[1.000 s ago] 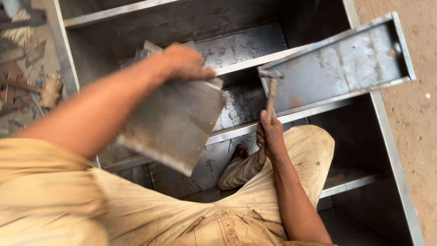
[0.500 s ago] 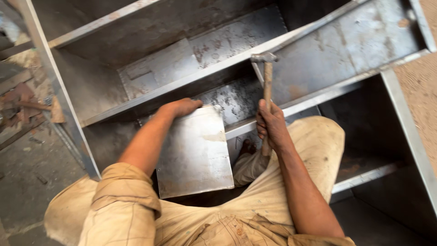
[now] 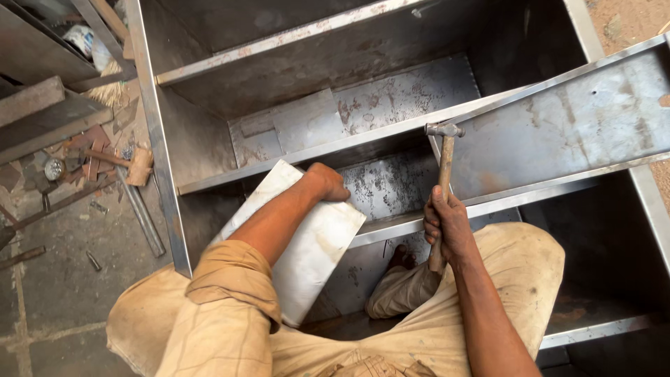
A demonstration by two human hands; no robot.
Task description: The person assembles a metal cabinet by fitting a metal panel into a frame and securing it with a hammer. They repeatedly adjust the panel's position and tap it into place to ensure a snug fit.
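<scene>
My left hand (image 3: 325, 183) grips the top edge of a flat grey metal sheet (image 3: 313, 248), held tilted inside a compartment of a large steel cabinet frame (image 3: 162, 160). My right hand (image 3: 447, 223) is wrapped around the wooden handle of a hammer (image 3: 444, 164), whose steel head points up near a metal shelf rail (image 3: 391, 131). I sit inside the frame, knees bent, in tan trousers, with one foot (image 3: 399, 257) resting on the cabinet's bottom panel.
A loose steel shelf panel (image 3: 565, 129) lies slanted across the frame at the right. On the concrete floor at the left lie a wooden mallet (image 3: 138, 165), metal bars (image 3: 143, 216) and scrap pieces. Sandy ground shows at the top right.
My left hand has lowered the metal sheet deeper into the compartment and turned it. The hammer stays upright in my right hand. The view has shifted right.
</scene>
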